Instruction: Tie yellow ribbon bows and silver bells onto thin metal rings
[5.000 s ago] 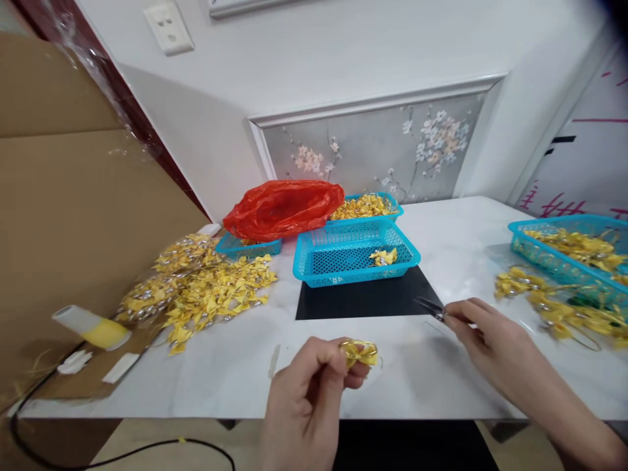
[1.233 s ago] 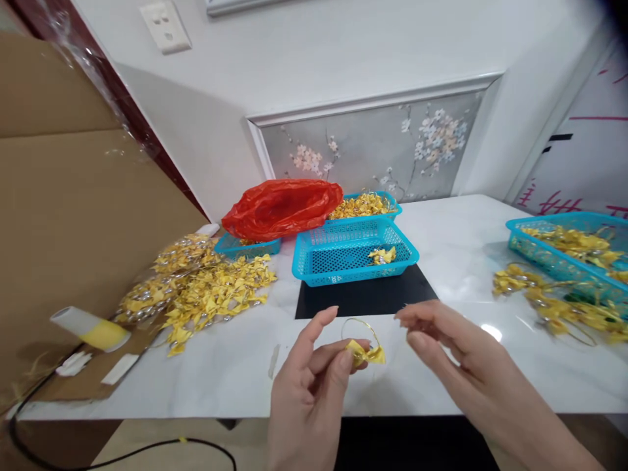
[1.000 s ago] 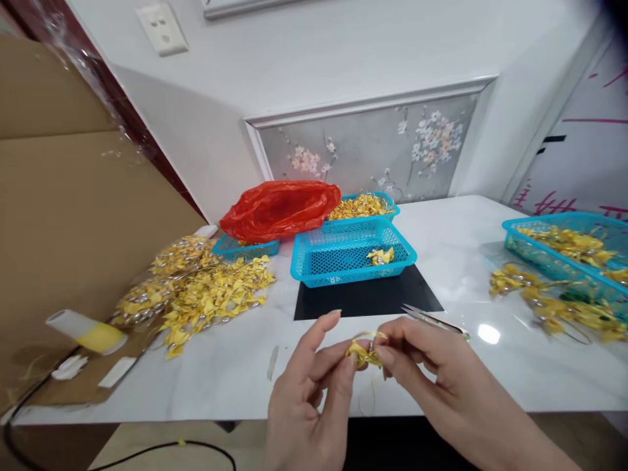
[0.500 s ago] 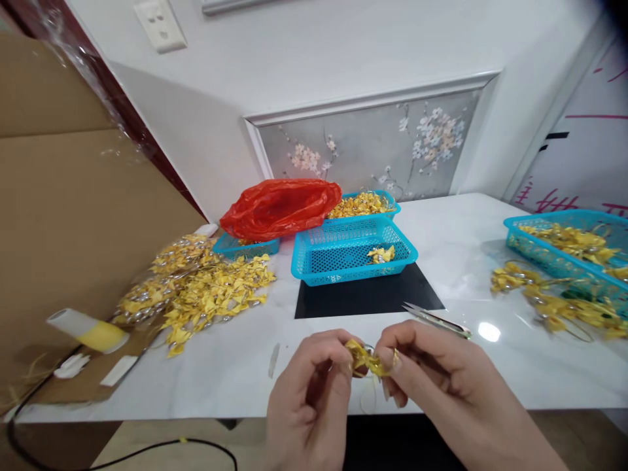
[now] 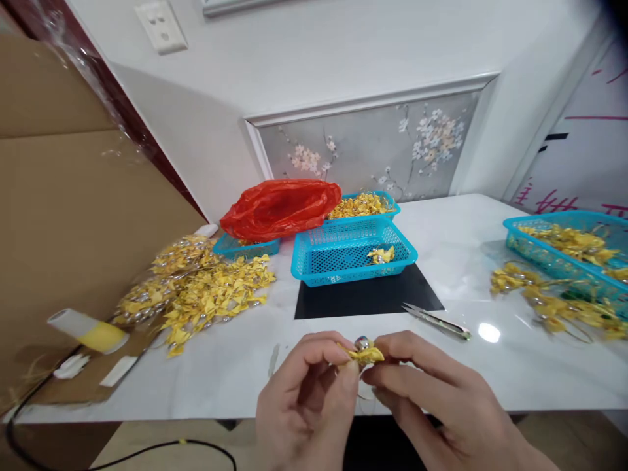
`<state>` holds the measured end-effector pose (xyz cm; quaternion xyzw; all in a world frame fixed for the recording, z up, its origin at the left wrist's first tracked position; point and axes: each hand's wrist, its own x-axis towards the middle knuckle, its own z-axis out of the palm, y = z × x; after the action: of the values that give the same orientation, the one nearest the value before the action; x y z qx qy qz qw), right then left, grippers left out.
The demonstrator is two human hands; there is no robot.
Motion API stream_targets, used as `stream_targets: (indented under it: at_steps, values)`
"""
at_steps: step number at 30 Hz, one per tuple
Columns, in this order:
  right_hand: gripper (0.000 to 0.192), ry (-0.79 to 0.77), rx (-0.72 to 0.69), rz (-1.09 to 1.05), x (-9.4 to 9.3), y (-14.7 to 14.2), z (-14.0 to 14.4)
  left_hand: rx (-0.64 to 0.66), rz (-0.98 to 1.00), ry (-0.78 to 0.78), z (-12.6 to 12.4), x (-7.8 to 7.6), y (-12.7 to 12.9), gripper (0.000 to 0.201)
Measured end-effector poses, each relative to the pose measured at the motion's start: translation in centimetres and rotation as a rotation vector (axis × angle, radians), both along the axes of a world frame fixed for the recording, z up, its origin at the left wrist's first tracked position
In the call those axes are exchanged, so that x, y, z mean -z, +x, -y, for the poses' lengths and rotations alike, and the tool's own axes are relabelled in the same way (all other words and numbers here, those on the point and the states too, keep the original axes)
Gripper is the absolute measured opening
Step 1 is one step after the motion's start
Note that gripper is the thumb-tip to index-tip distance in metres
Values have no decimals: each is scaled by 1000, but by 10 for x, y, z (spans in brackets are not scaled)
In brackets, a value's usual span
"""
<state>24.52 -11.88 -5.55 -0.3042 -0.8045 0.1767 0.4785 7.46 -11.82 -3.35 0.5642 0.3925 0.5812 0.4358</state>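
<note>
We pinch a small yellow bow (image 5: pixel 364 354) between the fingertips of both hands, just above the near edge of the white table (image 5: pixel 456 255). Our left hand (image 5: pixel 307 405) grips its left side with thumb and forefinger closed on it, and our right hand (image 5: pixel 432 405) closes on its right side the same way; a small silvery bead sits at the top of the bow.

Just beyond our right hand a pair of thread snips (image 5: pixel 436 320) lies flat on the table, beside the corner of a black mat (image 5: pixel 366 297). At the far edge of the mat stands a blue basket (image 5: pixel 353 258) with a few yellow pieces in it. Behind it a red plastic bag (image 5: pixel 280 209) rests across two more baskets. To the left we see a heap of yellow bows (image 5: pixel 196 291), and well off to the right another blue basket (image 5: pixel 569 252) with loose yellow pieces in front of it.
</note>
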Motion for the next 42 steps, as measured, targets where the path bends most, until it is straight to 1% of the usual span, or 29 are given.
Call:
stream_targets:
  at_steps: [2, 3, 6, 8, 11, 14, 17, 20, 25, 27, 28, 29, 30, 31, 32, 34, 35, 37, 39, 42]
  values:
    - [29, -30, 0, 52, -4, 4, 1, -43, -45, -13, 0, 0, 1, 20]
    - [27, -29, 30, 63, -7, 7, 2, -54, -61, -20, 0, 0, 1, 21]
    - [22, 53, 185, 30, -19, 13, 3, -95, -90, -44, 2, 1, 5, 20]
    - [20, 101, 226, 22, -27, 14, 2, -141, -107, -44, 4, 0, 8, 18]
    - [27, 133, 181, 93, -34, 10, -4, -175, -159, -12, 5, -3, 12, 15]
    - [35, 163, 147, 189, -34, 6, -11, -165, -204, -34, 6, -5, 12, 16]
    - [31, 165, 125, 214, -30, 6, -15, -171, -203, -69, 5, -6, 12, 19]
    - [26, 120, 110, 160, -29, 4, -13, -162, -192, -83, 5, -5, 12, 17]
    - [18, 37, 130, 72, -33, 7, -6, -166, -159, -125, 6, -5, 12, 16]
    - [11, -1, 204, 67, -26, 17, -11, -173, -117, -173, 6, -7, 12, 14]
    - [6, -34, 277, 102, -19, 25, -16, -168, -93, -206, 6, -8, 11, 14]
    - [8, -71, 362, 163, -9, 33, -23, -158, -69, -245, 6, -9, 10, 13]
    - [16, -127, 462, 259, 3, 43, -31, -140, -47, -287, 5, -9, 9, 12]
    - [22, -198, 565, 398, 16, 53, -39, -115, -25, -327, 4, -10, 7, 11]
    - [25, -232, 628, 451, 29, 62, -47, -87, -3, -365, 3, -10, 6, 11]
    - [25, -276, 707, 510, 52, 77, -59, -36, 40, -428, 0, -10, 4, 11]
    - [24, -292, 724, 529, 60, 81, -62, -15, 58, -453, -1, -10, 3, 12]
    - [20, -319, 743, 551, 70, 86, -66, 21, 89, -502, -4, -9, 2, 13]
    - [18, -334, 738, 552, 72, 86, -66, 49, 118, -545, -6, -10, 1, 13]
    - [19, -321, 710, 520, 67, 81, -64, 54, 147, -574, -7, -11, 1, 14]
